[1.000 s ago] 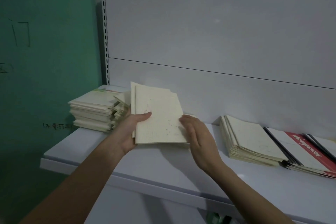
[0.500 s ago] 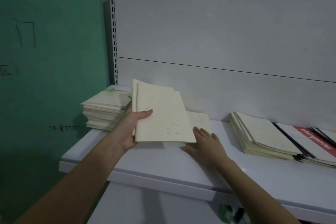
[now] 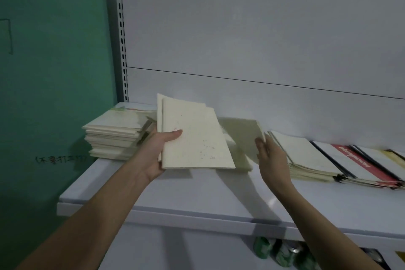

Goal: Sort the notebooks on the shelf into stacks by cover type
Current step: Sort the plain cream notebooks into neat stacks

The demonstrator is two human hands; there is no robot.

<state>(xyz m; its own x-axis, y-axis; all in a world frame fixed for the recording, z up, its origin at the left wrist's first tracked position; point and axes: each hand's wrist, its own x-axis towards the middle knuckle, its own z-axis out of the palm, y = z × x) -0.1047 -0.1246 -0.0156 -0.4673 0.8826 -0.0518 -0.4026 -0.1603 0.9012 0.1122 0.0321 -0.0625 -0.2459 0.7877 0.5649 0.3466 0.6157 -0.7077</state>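
Note:
My left hand (image 3: pixel 156 153) grips a small bundle of cream-covered notebooks (image 3: pixel 192 138) above the white shelf (image 3: pixel 197 195), thumb on the top cover. My right hand (image 3: pixel 270 155) holds the edge of another cream notebook (image 3: pixel 241 136), lifted and tilted just right of the bundle. A tall stack of cream notebooks (image 3: pixel 116 136) sits at the shelf's far left. To the right lies a fanned pile of cream notebooks (image 3: pixel 306 155), then red-and-white covered notebooks (image 3: pixel 359 164) overlapping toward the right edge.
A green wall (image 3: pixel 54 72) borders the shelf on the left, beside a perforated upright rail (image 3: pixel 122 50). The white back panel (image 3: pixel 263 39) rises behind the shelf. Green cans (image 3: pixel 282 252) stand on a lower level under the shelf's front edge.
My right hand left the shelf surface and lifted a cream notebook by its edge, tilting it up. My left hand kept holding the bundle in place.

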